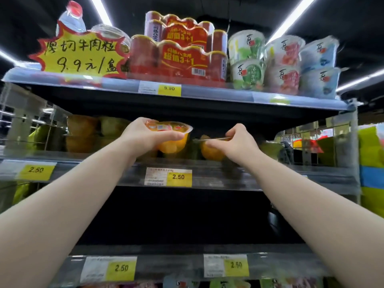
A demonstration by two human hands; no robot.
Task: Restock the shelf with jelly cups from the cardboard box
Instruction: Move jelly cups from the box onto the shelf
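1. The shelf point(270, 177) is being restocked at its middle tier. Only a few cups are showing there, so most of the job is judged to be ahead.
2. Blurred stacks point(83, 132) are being kept at the tier's far left.
3. The left hand point(145, 136) is being curled round the left cup point(172, 146), which is being held just above the tier.
4. The right hand point(239, 142) is being pinched on the rim of the right cup point(212, 152), low at the tier's front; contact cannot be told.
5. The box is not being shown, so the remaining count cannot be judged.
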